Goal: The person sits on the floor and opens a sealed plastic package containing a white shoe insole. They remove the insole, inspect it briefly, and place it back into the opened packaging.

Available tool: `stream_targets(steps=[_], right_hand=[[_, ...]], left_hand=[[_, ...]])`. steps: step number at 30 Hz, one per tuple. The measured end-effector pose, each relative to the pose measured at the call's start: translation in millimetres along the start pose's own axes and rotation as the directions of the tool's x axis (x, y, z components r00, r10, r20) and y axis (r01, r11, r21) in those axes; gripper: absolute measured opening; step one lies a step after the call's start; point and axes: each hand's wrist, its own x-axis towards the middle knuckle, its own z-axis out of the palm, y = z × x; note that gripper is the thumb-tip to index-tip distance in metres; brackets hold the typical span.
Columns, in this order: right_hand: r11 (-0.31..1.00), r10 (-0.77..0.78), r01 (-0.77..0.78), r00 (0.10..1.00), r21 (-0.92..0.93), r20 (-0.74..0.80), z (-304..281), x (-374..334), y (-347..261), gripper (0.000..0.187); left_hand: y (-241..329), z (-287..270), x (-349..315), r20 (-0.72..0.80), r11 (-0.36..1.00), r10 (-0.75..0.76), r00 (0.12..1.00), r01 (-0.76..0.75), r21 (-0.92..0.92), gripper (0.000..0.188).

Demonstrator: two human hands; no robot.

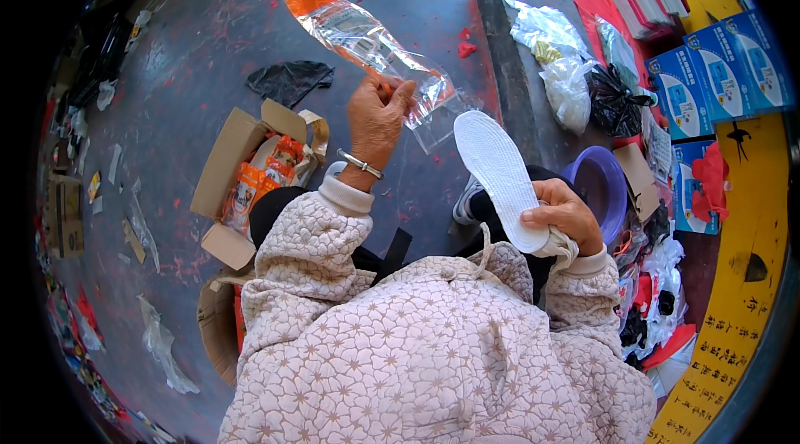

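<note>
My left hand point(380, 115) is raised ahead of me, its fingers pinched on a clear plastic bag point(350, 31) with an orange end. The bag stretches from the upper left down to the right of that hand. In my right hand point(562, 215) is a white shoe insole point(493, 162), gripped at its lower end with the thumb on top. Its broad end points up and to the left, close to the bag's lower edge but apart from it. A pale cord or cloth strip point(562, 245) hangs by the right hand; whether it is held cannot be told.
At my left stands an open cardboard box point(218, 162) with orange packets point(265, 177). A black plastic bag point(292, 81) lies beyond it. To the right are a purple basin point(615, 194), white plastic bags point(567, 90), blue boxes point(700, 81) and a yellow board point(733, 311).
</note>
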Motion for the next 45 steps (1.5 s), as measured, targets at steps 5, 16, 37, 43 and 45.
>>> stream_targets(steps=[5,16,37,43,45], right_hand=[[0.998,0.003,-0.005,0.999,0.064,0.037,6,3,7,0.032],[0.994,0.022,-0.032,0.995,0.104,0.099,-4,21,21,0.032],[0.995,-0.085,0.084,0.996,0.05,0.008,0,35,23,0.03],[0.993,-0.115,0.113,0.992,0.031,0.045,-7,45,20,0.032],[0.992,-0.124,0.124,0.991,0.002,0.04,-8,50,15,0.031]], left_hand=[[-6,1,-1,0.004,0.989,0.039,0.999,-0.039,0.141,0.018],[-1,4,-6,0.105,0.998,-0.005,0.994,-0.002,0.064,0.02],[-1,-2,-6,0.621,0.908,-0.162,0.767,0.362,-0.21,0.074],[10,6,-7,0.696,0.904,-0.191,0.692,0.401,-0.151,0.077],[10,7,-5,0.725,0.905,-0.203,0.658,0.409,-0.118,0.078]])
